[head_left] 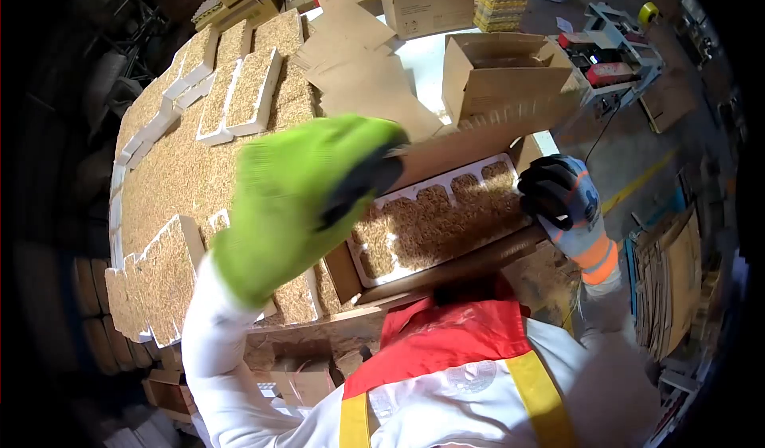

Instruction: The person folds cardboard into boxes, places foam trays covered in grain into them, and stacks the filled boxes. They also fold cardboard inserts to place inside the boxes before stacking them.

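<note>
My left hand (pixel 319 189), in a green glove with a dark palm, is raised over the left part of an open cardboard box (pixel 446 269). It is smeared by motion and its fingers are partly hidden. Inside the box lies a white tray (pixel 374 278) with moulded compartments, filled with loose brown shavings-like material (pixel 446 217). My right hand (pixel 562 197), in a grey-and-black glove with an orange cuff, is at the box's right end beside the tray. Its fingers are curled over the box edge, and their tips are hard to see.
Several filled white trays (pixel 255 97) rest on a wide surface covered with brown material (pixel 183 185). Flat cardboard sheets (pixel 358 73) and another open box (pixel 510 73) lie behind. A tape machine (pixel 610 61) stands at the back right, and flattened cartons (pixel 665 280) lean at the right.
</note>
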The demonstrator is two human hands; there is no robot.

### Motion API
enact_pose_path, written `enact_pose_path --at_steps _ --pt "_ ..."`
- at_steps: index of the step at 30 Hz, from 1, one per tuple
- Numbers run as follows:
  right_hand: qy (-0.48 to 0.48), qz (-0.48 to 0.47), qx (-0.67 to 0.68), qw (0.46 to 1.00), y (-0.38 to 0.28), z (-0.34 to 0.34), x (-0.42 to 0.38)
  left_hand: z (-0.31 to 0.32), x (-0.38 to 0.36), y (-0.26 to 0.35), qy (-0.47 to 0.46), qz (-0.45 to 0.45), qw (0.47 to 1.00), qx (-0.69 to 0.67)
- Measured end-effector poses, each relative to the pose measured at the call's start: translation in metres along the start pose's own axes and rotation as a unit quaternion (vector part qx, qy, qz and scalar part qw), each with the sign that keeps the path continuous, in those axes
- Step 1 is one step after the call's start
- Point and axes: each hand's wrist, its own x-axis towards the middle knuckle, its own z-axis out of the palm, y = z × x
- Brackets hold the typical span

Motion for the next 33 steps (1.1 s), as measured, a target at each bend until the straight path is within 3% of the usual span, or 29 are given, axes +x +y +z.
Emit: enact_pose_path --at_steps 2,3,4,5,6,8,9,10,11,13,14,15,19,20,22,23,24,26,27,28,30,31,33 --pt "0.029 0.006 -0.060 0.998 -0.001 0.003 -0.015 0.046 -0.001 0.001 -0.063 -0.025 0.998 0.012" --pt "0.057 0.204 0.243 0.947 0.003 0.017 -0.031 0.070 -0.006 0.002 -0.059 0.003 0.994 0.092" --pt "0.074 0.290 0.344 0.890 0.004 0.025 -0.039 0.085 -0.007 0.006 0.010 0.030 0.992 0.118" --pt "0.062 0.259 0.290 0.919 0.003 0.028 -0.043 0.083 -0.001 0.013 -0.042 -0.027 0.991 0.126" --pt "0.041 0.168 0.146 0.974 0.003 0.030 -0.047 0.083 0.007 0.018 -0.094 -0.082 0.983 0.132" --pt "0.045 0.133 0.093 0.986 0.003 0.031 -0.056 0.095 0.021 0.020 -0.088 -0.050 0.979 0.176" --pt "0.055 0.208 0.211 0.953 0.001 0.033 -0.059 0.101 0.024 0.021 -0.082 -0.038 0.976 0.199" --pt "0.073 0.304 0.377 0.872 -0.001 0.034 -0.060 0.103 0.030 0.022 -0.073 -0.027 0.971 0.225" --pt "0.090 0.360 0.451 0.812 -0.002 0.036 -0.062 0.107 0.035 0.029 -0.173 -0.073 0.953 0.238" --pt "0.093 0.243 0.319 0.911 0.000 0.035 -0.066 0.121 0.023 0.031 -0.101 -0.022 0.963 0.247" --pt "0.086 0.131 0.174 0.972 0.005 0.033 -0.063 0.128 0.015 0.031 -0.063 -0.001 0.965 0.253" --pt "0.074 0.012 0.025 0.997 0.009 0.032 -0.058 0.134 0.012 0.031 -0.031 0.009 0.970 0.239" --pt "0.189 0.125 0.100 0.969 -0.001 0.037 -0.058 0.145 0.003 0.047 -0.027 -0.105 0.990 0.095" --pt "0.222 0.145 0.137 0.954 -0.003 0.042 -0.058 0.140 -0.002 0.070 -0.081 -0.074 0.983 0.146" --pt "0.207 0.108 0.110 0.966 0.002 0.043 -0.057 0.174 -0.037 0.074 -0.181 -0.042 0.978 0.093" --pt "0.153 0.117 0.112 0.975 0.002 0.038 -0.061 0.170 -0.038 0.072 -0.243 -0.031 0.967 0.077" --pt "0.148 0.141 0.183 0.961 0.005 0.034 -0.063 0.169 -0.038 0.064 -0.263 -0.087 0.960 0.034" --pt "0.138 0.194 0.316 0.918 0.012 0.030 -0.066 0.151 -0.031 0.045 -0.276 -0.127 0.948 -0.089" --pt "0.190 0.234 0.495 0.815 0.023 0.035 -0.066 0.152 -0.036 0.034 -0.227 -0.163 0.938 -0.204" --pt "0.170 0.231 0.519 0.805 0.034 0.031 -0.064 0.163 -0.046 0.021 -0.194 -0.182 0.928 -0.261" --pt "0.069 0.253 0.402 0.877 0.051 0.034 -0.062 0.160 -0.051 0.016 -0.126 -0.197 0.926 -0.295" --pt "0.080 0.268 0.394 0.876 0.051 0.037 -0.055 0.159 -0.055 0.017 -0.099 -0.221 0.923 -0.300" --pt "0.076 0.212 0.372 0.900 0.060 0.042 -0.048 0.125 -0.046 0.036 -0.120 -0.249 0.949 -0.154"
